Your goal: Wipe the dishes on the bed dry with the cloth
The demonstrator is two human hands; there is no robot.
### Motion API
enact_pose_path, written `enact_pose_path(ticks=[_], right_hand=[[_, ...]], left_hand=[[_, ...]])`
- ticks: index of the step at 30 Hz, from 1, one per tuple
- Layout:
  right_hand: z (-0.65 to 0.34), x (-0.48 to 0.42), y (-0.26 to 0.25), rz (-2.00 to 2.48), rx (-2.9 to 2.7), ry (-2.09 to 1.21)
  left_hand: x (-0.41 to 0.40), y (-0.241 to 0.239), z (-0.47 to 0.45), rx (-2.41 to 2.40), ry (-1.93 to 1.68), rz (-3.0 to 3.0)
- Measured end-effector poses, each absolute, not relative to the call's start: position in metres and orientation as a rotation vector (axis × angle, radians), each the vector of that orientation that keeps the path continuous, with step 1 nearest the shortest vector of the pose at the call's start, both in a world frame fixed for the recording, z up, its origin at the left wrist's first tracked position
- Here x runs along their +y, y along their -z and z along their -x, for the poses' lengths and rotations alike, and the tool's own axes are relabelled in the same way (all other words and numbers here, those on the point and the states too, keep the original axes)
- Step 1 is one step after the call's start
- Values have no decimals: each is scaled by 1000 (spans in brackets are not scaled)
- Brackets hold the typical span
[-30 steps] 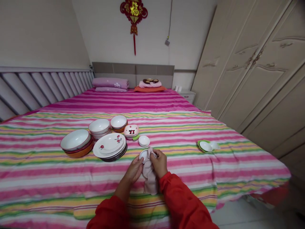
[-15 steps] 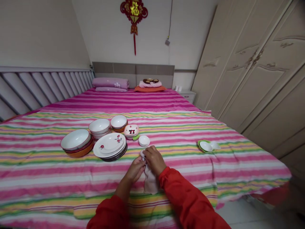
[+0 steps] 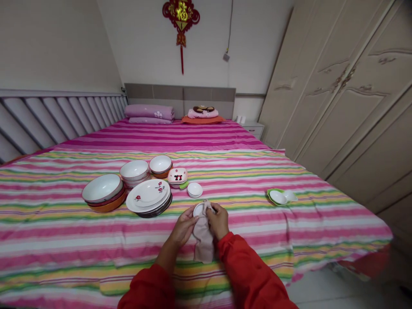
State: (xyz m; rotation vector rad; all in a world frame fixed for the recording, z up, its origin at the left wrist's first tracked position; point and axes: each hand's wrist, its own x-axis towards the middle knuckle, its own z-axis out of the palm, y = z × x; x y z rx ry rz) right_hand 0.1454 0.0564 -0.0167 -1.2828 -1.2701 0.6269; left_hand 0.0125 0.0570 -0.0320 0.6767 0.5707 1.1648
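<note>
Between my hands is a small white dish (image 3: 198, 210), tilted up and partly covered by a pale pinkish cloth (image 3: 204, 240). My left hand (image 3: 184, 225) pinches the dish at its left edge. On the other side, my right hand (image 3: 219, 219) grips the cloth, which is folded over the dish's right rim and hangs down toward the bed. Just beyond my hands sits a short stack of small white dishes (image 3: 195, 189). Left of that is a stack of squarish patterned bowls (image 3: 177, 176) with a green piece beside it.
A stack of plates with red flowers (image 3: 148, 193) and several bowl stacks (image 3: 103, 189) stand on the striped bed sheet (image 3: 251, 253) to the left. Small white and green dishes (image 3: 278, 197) lie to the right. Wardrobe doors (image 3: 337, 98) line the right side.
My right hand has shifted right and down, drawing the cloth over the dish's rim. The white dish, hidden before, now shows between my hands. My left hand has barely moved.
</note>
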Motion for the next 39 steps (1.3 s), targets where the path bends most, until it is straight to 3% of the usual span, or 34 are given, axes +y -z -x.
enact_pose_path(ticks=[5,8,12,22,32,35,39], right_hand=[[-147,57,-6,1085,-1917,-67],[-141,57,-13,973,-2187,78],[-139,56,-4,1005,-1987,-28],[-134,54,26,1191,-1122,-807],[-140,52,-8,980,-2112,69],[-138,53,-6,985,-2093,35],[-139,55,6,1083,-1670,-288]], left_hand=[[56,31,-14,645,-1133,-676],[56,33,-15,666,-1162,-673],[55,33,-15,625,-1157,-704],[56,32,-12,571,-1156,-707],[56,33,-15,648,-1179,-657],[55,33,-15,651,-1174,-665],[55,30,-14,579,-1147,-710]])
